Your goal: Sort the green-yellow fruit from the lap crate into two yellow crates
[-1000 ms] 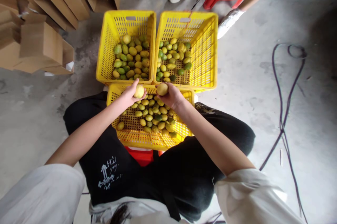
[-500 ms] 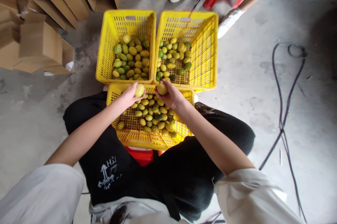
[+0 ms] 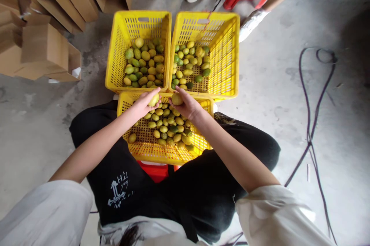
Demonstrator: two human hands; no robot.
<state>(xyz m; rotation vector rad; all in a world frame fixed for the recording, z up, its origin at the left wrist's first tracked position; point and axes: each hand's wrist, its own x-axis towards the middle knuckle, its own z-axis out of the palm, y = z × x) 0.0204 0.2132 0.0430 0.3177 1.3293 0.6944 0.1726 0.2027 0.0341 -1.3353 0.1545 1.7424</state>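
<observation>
Cupping fruit (image 3: 177, 99) in each hand (image 3: 188, 106)

The concrete floor (image 3: 277, 84) was lit softly and unevenly, paler at the near right and darkened by shadow along the far right edge. The white sleeves (image 3: 49, 215) were stretched by wide-angle distortion; the cardboard boxes (image 3: 44, 47) at far left were softly blurred.

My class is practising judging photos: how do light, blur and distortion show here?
Head view: the floor is pale at lower right, dark at upper right; head view, bottom corners: the sleeves look stretched and soft; head view, middle: the fruit in the near crate looks clearer.
</observation>
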